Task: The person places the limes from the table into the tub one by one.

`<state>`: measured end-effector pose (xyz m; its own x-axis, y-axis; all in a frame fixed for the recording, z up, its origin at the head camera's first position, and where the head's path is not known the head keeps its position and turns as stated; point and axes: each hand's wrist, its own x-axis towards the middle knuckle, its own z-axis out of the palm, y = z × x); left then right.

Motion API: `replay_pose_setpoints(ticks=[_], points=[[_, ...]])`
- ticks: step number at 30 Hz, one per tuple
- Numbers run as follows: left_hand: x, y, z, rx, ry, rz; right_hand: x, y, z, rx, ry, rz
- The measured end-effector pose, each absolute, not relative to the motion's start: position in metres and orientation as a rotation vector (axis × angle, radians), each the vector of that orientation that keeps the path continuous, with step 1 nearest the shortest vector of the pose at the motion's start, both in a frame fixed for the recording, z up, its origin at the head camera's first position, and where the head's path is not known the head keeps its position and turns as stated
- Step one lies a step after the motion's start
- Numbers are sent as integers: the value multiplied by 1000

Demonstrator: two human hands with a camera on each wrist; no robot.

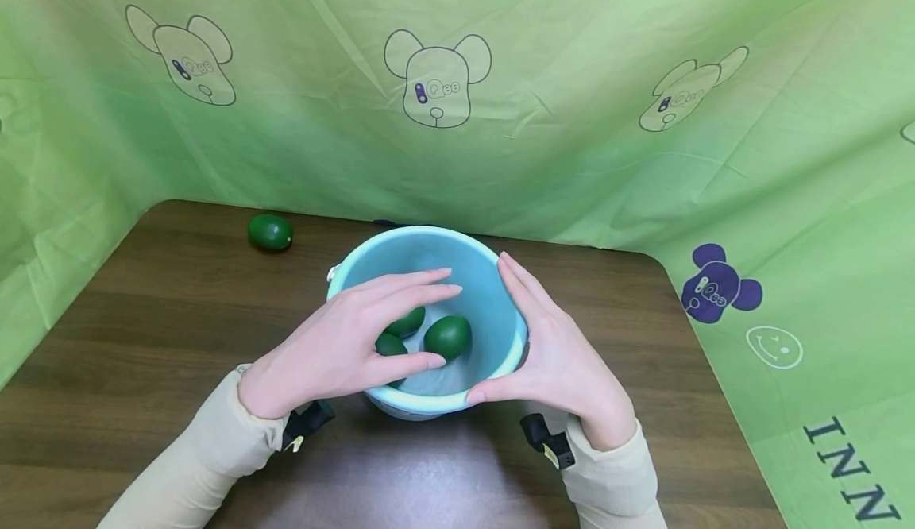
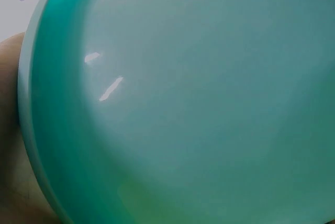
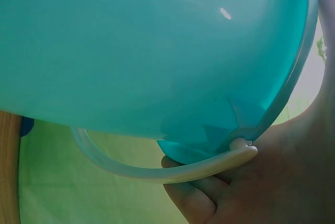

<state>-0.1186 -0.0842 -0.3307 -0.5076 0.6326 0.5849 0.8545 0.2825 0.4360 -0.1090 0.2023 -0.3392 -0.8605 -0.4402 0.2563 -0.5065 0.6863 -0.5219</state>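
A light blue bucket (image 1: 420, 406) stands on the table with several dark green avocados inside, one avocado (image 1: 447, 337) lying in plain sight. My left hand (image 1: 350, 330) reaches over the bucket's left rim, fingers extended and thumb spread, with nothing seen held in it. It partly covers two more avocados at the bucket's left. At the right side, my right hand (image 1: 554, 346) holds the bucket by its rim, thumb at the near edge. The right wrist view shows the fingers behind the pale handle (image 3: 152, 174). The left wrist view is mostly filled by the bucket's outer wall (image 2: 199, 88).
Another avocado (image 1: 270, 232) lies on the brown wooden table (image 1: 179, 275) toward the back left. Green printed cloth (image 1: 543, 116) hangs behind the table and along its sides. Black wrist cameras are strapped at both cuffs.
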Motion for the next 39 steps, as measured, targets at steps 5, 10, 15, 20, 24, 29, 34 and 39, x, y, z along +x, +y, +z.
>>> replay_pose_setpoints(ticks=[5,10,15,20,24,29,34,39], points=[[-119,-87,-329,-1333,-2251,-1070,-109,202,-339,786,-2783,913],[-121,-90,-326,-1297,-2253,-1058,-109,202,-340,789,-2777,913],[-122,-94,-324,-1270,-2243,-1028,-109,202,-340,787,-2775,905],[-125,-97,-323,-1259,-2192,-1045,-109,202,-339,785,-2775,909],[-127,-101,-321,-1225,-2180,-1061,-109,201,-339,783,-2775,917],[-128,-106,-319,-1175,-2190,-1052,-109,201,-340,782,-2774,925],[-130,-110,-319,-1136,-2191,-1048,-109,202,-340,780,-2776,931],[-132,-115,-317,-1104,-2189,-1045,-109,202,-340,779,-2774,935]])
